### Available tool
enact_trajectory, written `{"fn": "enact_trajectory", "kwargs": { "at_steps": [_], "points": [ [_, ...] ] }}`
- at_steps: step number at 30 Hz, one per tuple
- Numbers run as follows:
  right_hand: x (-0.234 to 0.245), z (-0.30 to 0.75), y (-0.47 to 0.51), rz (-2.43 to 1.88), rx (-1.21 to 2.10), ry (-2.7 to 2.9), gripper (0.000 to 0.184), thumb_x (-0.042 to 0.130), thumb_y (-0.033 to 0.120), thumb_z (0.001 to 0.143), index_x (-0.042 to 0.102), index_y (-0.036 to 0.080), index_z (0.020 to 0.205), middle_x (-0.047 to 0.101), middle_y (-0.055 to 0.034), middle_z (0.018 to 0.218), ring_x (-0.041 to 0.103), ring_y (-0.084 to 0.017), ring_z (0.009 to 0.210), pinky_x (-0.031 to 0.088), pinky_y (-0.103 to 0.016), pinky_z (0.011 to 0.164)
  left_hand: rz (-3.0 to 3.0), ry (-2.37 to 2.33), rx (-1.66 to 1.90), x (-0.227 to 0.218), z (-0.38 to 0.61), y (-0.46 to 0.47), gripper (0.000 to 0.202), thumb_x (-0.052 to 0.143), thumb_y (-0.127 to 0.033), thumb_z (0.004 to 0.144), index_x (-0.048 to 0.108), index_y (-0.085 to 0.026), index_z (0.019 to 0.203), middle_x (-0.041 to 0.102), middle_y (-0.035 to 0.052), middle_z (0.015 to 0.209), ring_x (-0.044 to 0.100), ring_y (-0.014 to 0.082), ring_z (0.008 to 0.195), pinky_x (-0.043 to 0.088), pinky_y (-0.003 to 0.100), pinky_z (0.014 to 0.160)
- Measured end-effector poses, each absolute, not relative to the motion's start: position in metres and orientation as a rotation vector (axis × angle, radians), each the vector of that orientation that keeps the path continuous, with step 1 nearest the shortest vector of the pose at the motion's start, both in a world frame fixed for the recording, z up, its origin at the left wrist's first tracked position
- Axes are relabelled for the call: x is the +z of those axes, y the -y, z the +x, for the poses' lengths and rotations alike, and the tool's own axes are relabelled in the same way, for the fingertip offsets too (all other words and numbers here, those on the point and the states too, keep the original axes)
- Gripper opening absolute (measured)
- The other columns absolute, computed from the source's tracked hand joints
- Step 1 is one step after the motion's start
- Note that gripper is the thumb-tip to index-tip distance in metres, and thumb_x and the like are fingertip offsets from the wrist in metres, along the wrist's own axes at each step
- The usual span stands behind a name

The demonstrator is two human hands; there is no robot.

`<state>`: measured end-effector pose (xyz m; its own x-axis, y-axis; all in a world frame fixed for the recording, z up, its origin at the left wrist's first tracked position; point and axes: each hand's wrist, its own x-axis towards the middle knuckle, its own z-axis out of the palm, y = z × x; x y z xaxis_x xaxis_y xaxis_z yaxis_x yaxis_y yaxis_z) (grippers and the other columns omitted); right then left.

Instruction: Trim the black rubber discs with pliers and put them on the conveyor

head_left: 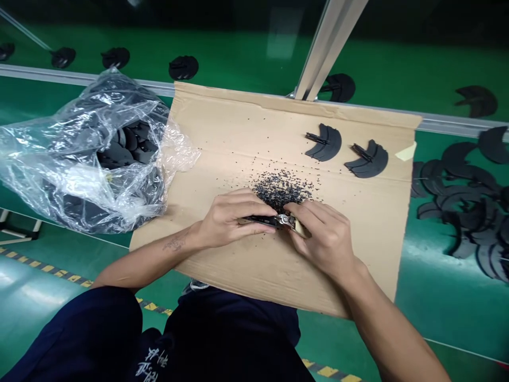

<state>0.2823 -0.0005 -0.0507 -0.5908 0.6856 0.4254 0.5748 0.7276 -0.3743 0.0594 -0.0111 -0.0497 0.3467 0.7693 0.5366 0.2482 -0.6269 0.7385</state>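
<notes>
Head view, quick notes: my left hand point(233, 220) is curled nearly closed around a black plastic part point(258, 220), with a small metal fitting point(284, 220) showing at its end. My right hand point(322, 239) is partly closed, fingertips point(306, 210) pinching at that fitting beside a pale tip point(300, 229); can't tell what the tip is. Both hands sit over a cardboard sheet point(350, 254), just below a heap of black crumbs point(280, 191). Two black crescent parts point(324, 143) lie higher up the sheet. Clear plastic bag point(79, 175) of black parts on the left; loose pile of black parts point(465, 207) on a green bench point(437, 313) on the right.
</notes>
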Motion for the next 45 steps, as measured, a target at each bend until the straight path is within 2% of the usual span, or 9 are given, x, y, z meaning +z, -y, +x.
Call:
{"fn": "enact_trajectory", "kwargs": {
  "at_steps": [7, 10, 15, 22, 27, 33, 38, 42, 45],
  "points": [
    [-0.049, 0.283, 0.002, -0.980, 0.092, 2.410, 0.015, 0.057, 0.017, 0.093, 0.071, 0.018, 0.097, 0.068, -0.0043, 0.069, 0.060, -0.017, 0.063, 0.045, -0.031, 0.062, 2.105, -0.842, 1.330, -0.052, 0.063, 0.014, 0.022, 0.081, -0.027, 0.082, 0.073, -0.017, 0.099, 0.077, 0.0041, 0.082, 0.070, 0.0111, 0.072, 0.056, 0.024, 0.069],
    [-0.049, 0.284, 0.003, -0.968, 0.252, 2.402, 0.015, 0.056, 0.016, 0.092, 0.070, 0.020, 0.090, 0.069, -0.0036, 0.069, 0.061, -0.016, 0.062, 0.045, -0.030, 0.060, 2.109, -0.866, 1.352, -0.052, 0.066, 0.015, 0.020, 0.080, -0.028, 0.083, 0.073, -0.018, 0.098, 0.077, 0.0036, 0.081, 0.069, 0.0109, 0.068, 0.056, 0.024, 0.066],
    [-0.051, 0.285, 0.000, -0.914, 0.522, 2.289, 0.016, 0.052, 0.013, 0.092, 0.067, 0.019, 0.091, 0.071, -0.0043, 0.076, 0.063, -0.015, 0.065, 0.047, -0.028, 0.061, 2.098, -0.926, 1.366, -0.050, 0.069, 0.015, 0.021, 0.079, -0.032, 0.084, 0.073, -0.017, 0.098, 0.076, 0.0043, 0.080, 0.069, 0.0124, 0.071, 0.056, 0.026, 0.068],
    [-0.051, 0.283, -0.005, -1.155, 0.013, 2.435, 0.004, 0.059, 0.020, 0.087, 0.063, 0.020, 0.089, 0.065, -0.0048, 0.075, 0.053, -0.020, 0.068, 0.035, -0.033, 0.061, 2.212, -0.933, 1.212, -0.053, 0.066, 0.014, 0.027, 0.074, -0.033, 0.088, 0.070, -0.016, 0.109, 0.073, 0.0050, 0.086, 0.066, 0.0129, 0.077, 0.056, 0.026, 0.070],
    [-0.048, 0.279, -0.001, -1.136, -0.028, 2.509, 0.017, 0.059, 0.024, 0.087, 0.058, 0.020, 0.103, 0.064, -0.0064, 0.083, 0.051, -0.023, 0.077, 0.033, -0.036, 0.065, 2.174, -0.909, 1.158, -0.053, 0.066, 0.011, 0.021, 0.071, -0.031, 0.090, 0.068, -0.017, 0.106, 0.073, 0.0074, 0.099, 0.069, 0.0157, 0.094, 0.058, 0.029, 0.083],
    [-0.047, 0.280, 0.001, -1.116, 0.234, 2.424, 0.046, 0.060, 0.032, 0.086, 0.045, 0.017, 0.127, 0.062, -0.0119, 0.103, 0.053, -0.027, 0.086, 0.041, -0.037, 0.069, 2.067, -0.965, 1.227, -0.055, 0.067, 0.013, 0.039, 0.076, -0.037, 0.087, 0.063, -0.021, 0.120, 0.072, 0.0034, 0.092, 0.068, 0.0143, 0.082, 0.056, 0.027, 0.077],
    [-0.042, 0.282, -0.003, -1.090, 0.451, 2.184, 0.047, 0.061, 0.027, 0.090, 0.046, 0.023, 0.134, 0.061, -0.0110, 0.110, 0.059, -0.027, 0.098, 0.050, -0.042, 0.083, 1.632, -1.082, 1.245, -0.053, 0.062, 0.011, 0.043, 0.068, -0.044, 0.091, 0.059, -0.018, 0.125, 0.070, 0.0033, 0.094, 0.067, 0.0113, 0.082, 0.055, 0.021, 0.074],
    [-0.042, 0.283, -0.006, -1.066, 0.435, 2.202, 0.047, 0.061, 0.029, 0.093, 0.049, 0.025, 0.138, 0.060, -0.0126, 0.116, 0.059, -0.028, 0.107, 0.052, -0.046, 0.089, 1.424, -1.153, 1.304, -0.053, 0.057, 0.004, 0.031, 0.071, -0.041, 0.090, 0.067, -0.018, 0.109, 0.073, 0.0056, 0.107, 0.070, 0.0142, 0.097, 0.058, 0.025, 0.086],
    [-0.042, 0.281, -0.003, -1.048, 0.487, 2.190, 0.048, 0.062, 0.032, 0.094, 0.049, 0.024, 0.140, 0.063, -0.0128, 0.118, 0.062, -0.027, 0.104, 0.055, -0.045, 0.088, 1.394, -1.181, 1.394, -0.053, 0.054, 0.000, 0.031, 0.077, -0.039, 0.085, 0.069, -0.018, 0.105, 0.074, 0.0052, 0.106, 0.071, 0.0142, 0.097, 0.059, 0.026, 0.085]
  ]
}}
